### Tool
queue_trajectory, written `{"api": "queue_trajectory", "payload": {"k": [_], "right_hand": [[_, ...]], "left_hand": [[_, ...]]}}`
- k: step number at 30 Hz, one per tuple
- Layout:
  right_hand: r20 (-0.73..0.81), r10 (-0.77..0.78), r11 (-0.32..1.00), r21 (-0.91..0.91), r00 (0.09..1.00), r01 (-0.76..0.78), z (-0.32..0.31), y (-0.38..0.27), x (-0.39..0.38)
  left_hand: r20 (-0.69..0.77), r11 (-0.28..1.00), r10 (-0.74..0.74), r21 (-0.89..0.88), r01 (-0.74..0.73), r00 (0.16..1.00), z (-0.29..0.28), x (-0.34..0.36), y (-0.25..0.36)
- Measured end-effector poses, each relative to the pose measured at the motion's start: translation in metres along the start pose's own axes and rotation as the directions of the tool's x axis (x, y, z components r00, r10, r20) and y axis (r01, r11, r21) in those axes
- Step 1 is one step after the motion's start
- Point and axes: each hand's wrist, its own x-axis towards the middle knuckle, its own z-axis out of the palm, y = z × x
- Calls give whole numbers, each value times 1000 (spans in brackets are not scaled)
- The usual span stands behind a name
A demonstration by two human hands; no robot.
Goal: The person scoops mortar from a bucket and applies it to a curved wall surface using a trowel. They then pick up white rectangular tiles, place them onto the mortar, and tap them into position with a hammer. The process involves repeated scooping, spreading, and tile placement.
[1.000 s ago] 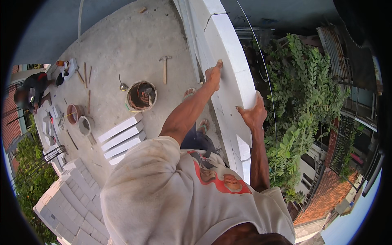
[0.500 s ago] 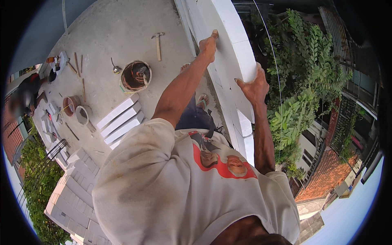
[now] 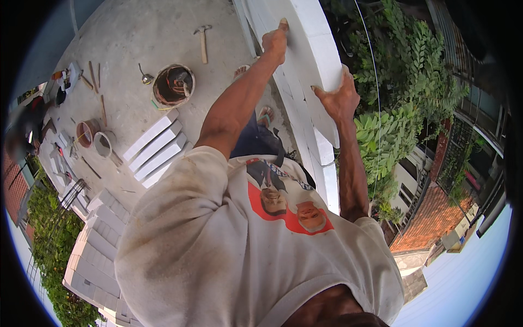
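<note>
A grey concrete floor point(image 3: 131, 49) spreads out on the left, beside a wall of white blocks point(image 3: 327, 180) on the right. Stacked pale blocks point(image 3: 101, 240) stand at lower left. At the wall's upper edge is a long white block point(image 3: 306, 60), both hands on it. A bucket point(image 3: 161, 87) and a smaller hammer point(image 3: 204, 43) sit on the floor. The right hand point(image 3: 342, 97) has its grip clamped over the block's outer edge; the left hand point(image 3: 276, 42) presses the inner face, though its fingers are largely hidden, so I cannot tell its grip.
</note>
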Motion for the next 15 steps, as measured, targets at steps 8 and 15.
{"api": "queue_trajectory", "payload": {"k": [8, 15], "right_hand": [[10, -4, 1000, 30, 1000, 3, -2, -1, 2], [9, -36, 997, 76, 999, 35, 0, 3, 2]], "left_hand": [[47, 996, -10, 94, 5, 999, -1, 9, -1], [78, 993, -25, 116, 16, 997, -6, 28, -10]]}}
